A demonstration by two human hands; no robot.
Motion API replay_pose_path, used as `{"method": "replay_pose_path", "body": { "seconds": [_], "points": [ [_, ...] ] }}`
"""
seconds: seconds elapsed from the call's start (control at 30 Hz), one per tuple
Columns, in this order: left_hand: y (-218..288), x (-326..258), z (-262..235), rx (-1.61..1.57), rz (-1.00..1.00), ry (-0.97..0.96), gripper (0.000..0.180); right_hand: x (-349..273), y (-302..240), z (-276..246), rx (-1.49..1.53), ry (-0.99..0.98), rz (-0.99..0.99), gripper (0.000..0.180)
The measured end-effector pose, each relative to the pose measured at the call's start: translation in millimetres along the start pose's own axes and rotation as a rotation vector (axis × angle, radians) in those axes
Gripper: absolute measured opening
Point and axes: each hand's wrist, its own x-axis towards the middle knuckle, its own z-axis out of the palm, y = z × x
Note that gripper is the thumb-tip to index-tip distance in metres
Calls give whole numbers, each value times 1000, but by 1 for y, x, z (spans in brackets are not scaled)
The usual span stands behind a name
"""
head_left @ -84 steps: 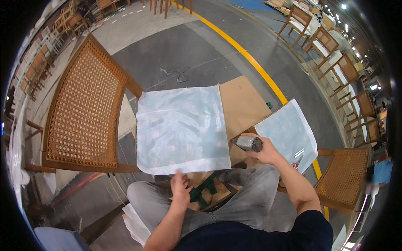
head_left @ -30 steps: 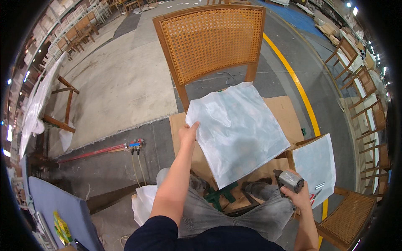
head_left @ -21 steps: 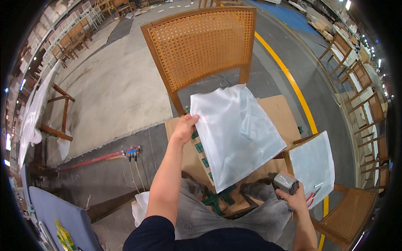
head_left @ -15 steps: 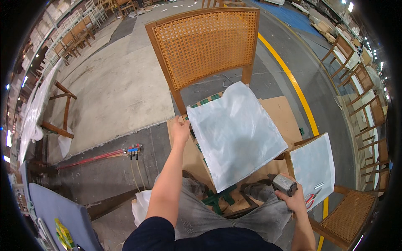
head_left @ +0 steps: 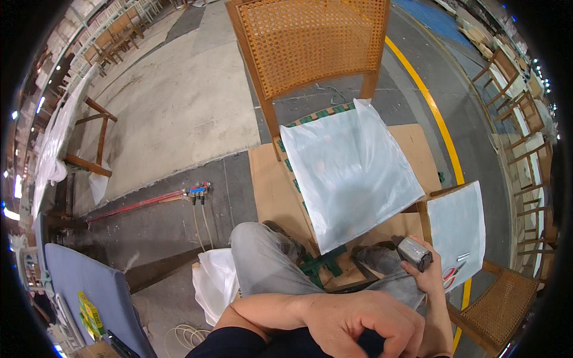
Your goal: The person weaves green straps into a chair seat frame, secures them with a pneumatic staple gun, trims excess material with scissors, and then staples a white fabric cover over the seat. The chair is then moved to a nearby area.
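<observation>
My right hand (head_left: 425, 271) is wrapped round a grey metal-bodied handheld tool (head_left: 414, 253), whose kind I cannot make out, beside my right knee. In front of my torso, close to the camera, is my left hand (head_left: 367, 319). Its fingers are bent but apart, with nothing seen in them and the tips partly cut off. Ahead stands a wooden chair with a woven cane back (head_left: 313, 45). A pale, slightly wrinkled sheet (head_left: 352, 173) lies over its seat; green patches show along the seat frame's left and back edges. Neither hand touches the sheet.
To the right, red-handled scissors (head_left: 449, 275) and small silver strips (head_left: 463, 256) lie on a pale-covered surface (head_left: 456, 221), near another cane panel (head_left: 500, 310). Cardboard (head_left: 265, 179) lies underneath. At left are hose fittings (head_left: 197, 191), a white bag (head_left: 213, 286) and a blue-grey panel (head_left: 89, 286).
My left hand has left the seat's left edge and come back across my body to the right. My right hand still holds the tool. The view has tilted down, and the sheet's back edge has shifted.
</observation>
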Motion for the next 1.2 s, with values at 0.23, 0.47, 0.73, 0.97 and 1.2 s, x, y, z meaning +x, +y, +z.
{"method": "replay_pose_path", "body": {
  "seconds": [0.23, 0.47, 0.73, 0.97, 1.2],
  "points": [
    [-5, -70, -56, 526, -553, 1047, 24, -11, 0, -7, -42, 53, -75, 70],
    [23, -203, -179, 1072, -979, 1816, 37, -11, 2, -7, 16, 62, -72, 68],
    [-2, -221, -210, 1360, -1206, 1694, 46, -10, 6, -6, 35, 41, -30, 68],
    [6, -237, -206, 877, -788, 1804, 24, 4, -7, -11, 96, -40, 1, 67],
    [-7, -232, -202, 1195, -963, 1706, 40, 48, -54, -6, -176, -167, -178, 69]
  ]
}}
